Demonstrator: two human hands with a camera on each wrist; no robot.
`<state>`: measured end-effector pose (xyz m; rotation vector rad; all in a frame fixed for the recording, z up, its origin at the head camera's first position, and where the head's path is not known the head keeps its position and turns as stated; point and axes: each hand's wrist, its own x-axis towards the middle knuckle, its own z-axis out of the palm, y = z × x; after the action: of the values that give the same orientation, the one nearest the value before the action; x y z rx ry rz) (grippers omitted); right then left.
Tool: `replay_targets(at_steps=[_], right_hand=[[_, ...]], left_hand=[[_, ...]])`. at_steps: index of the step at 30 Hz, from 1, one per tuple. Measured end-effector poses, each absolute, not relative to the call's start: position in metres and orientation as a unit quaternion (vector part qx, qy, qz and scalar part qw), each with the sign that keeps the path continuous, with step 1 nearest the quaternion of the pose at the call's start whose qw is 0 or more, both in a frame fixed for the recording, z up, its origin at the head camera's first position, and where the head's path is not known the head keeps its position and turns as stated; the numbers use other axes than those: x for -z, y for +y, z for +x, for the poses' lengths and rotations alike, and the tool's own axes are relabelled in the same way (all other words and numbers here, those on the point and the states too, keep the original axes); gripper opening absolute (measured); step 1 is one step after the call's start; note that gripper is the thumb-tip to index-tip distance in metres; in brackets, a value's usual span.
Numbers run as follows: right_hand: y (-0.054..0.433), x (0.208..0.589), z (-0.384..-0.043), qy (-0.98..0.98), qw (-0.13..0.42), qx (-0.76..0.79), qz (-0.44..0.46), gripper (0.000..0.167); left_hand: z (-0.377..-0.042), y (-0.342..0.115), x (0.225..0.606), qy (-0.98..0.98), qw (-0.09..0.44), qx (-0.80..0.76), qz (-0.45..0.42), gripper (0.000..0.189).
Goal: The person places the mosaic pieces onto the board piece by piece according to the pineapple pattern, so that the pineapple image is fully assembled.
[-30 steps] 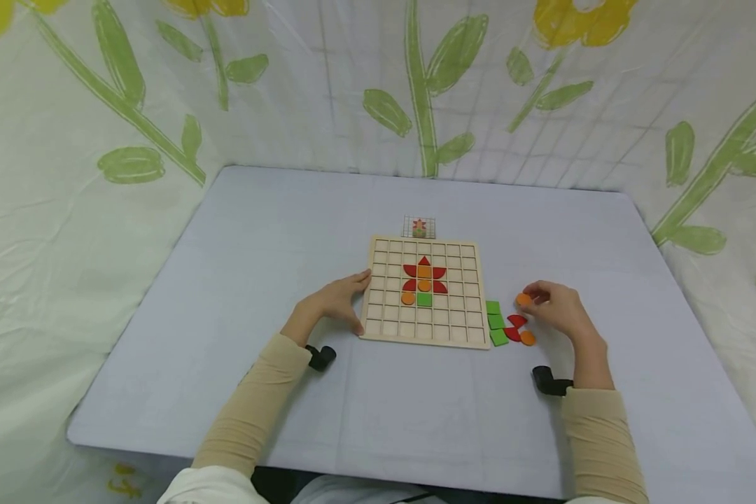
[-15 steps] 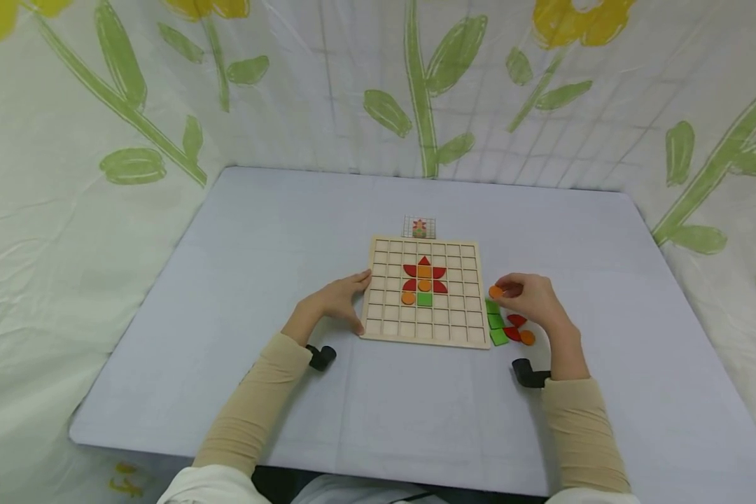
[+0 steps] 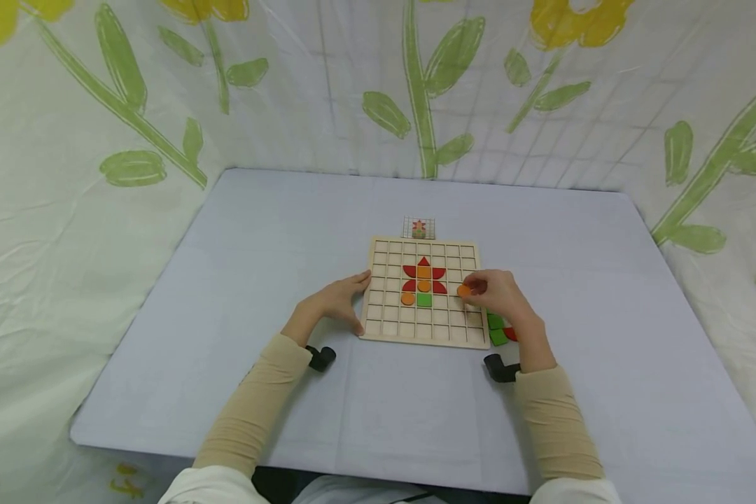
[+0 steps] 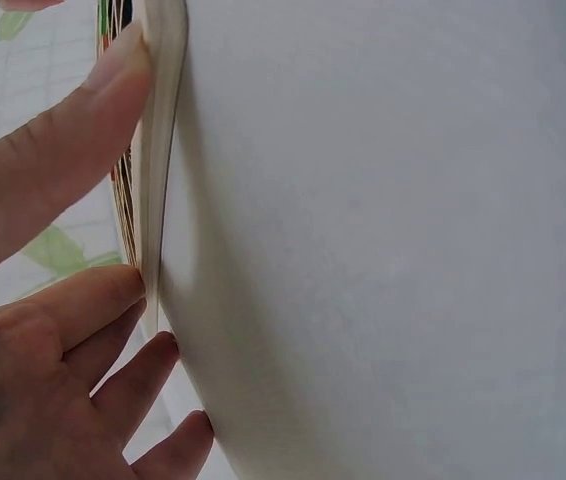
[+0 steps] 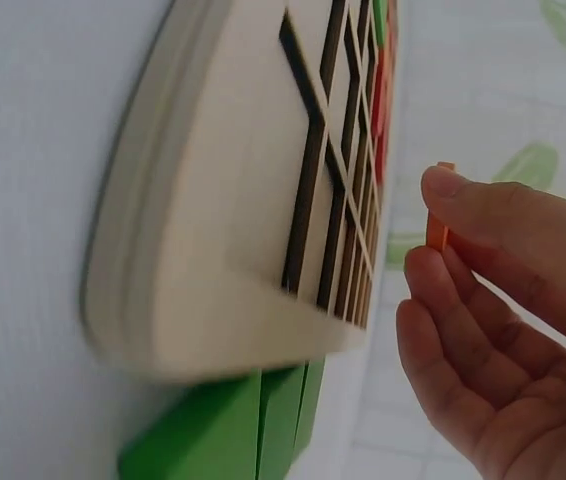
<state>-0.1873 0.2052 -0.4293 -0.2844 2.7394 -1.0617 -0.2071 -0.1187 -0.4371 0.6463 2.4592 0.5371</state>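
My left hand (image 3: pixel 335 299) rests against the left edge of a wooden grid board (image 3: pixel 390 329), with thumb and fingers spread apart. In the left wrist view its thumb (image 4: pixel 53 160) touches the board's edge (image 4: pixel 155 150). Over the board's right columns, my right hand (image 3: pixel 502 294) pinches an orange round tile (image 3: pixel 463 290) between thumb and fingers. The right wrist view shows that tile (image 5: pixel 437 220) held apart from the board's surface. On the grid lie red pieces (image 3: pixel 439 287), orange tiles (image 3: pixel 407 298) and a green square tile (image 3: pixel 424 299).
Just behind the board lies a small pattern card (image 3: pixel 418 227). Green square tiles (image 3: pixel 497 329) and a red piece (image 3: pixel 510 334) sit right of the board, partly covered by my right arm. A white cloth-covered table (image 3: pixel 277 231) is surrounded by flower-printed curtains (image 3: pixel 290 105).
My right hand has carried the orange round tile leftward, from beside the loose pieces to above the board's right side. My left hand has stayed at the board's left edge.
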Motion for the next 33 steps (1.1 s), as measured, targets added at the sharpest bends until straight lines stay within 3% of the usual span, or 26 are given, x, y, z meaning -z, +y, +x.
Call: replay_targets(at_steps=[12,33], right_hand=[[0.176,0.434,-0.192,0.933,0.096,0.311,-0.152,0.024],[0.162,0.43,-0.19,0.948,0.129,0.261,-0.128,0.019]], left_hand=[[-0.207,-0.12,0.437,0.91,0.267,-0.202,0.243,0.108],[-0.207,-0.12,0.437,0.91,0.271,-0.201,0.241,0.107]])
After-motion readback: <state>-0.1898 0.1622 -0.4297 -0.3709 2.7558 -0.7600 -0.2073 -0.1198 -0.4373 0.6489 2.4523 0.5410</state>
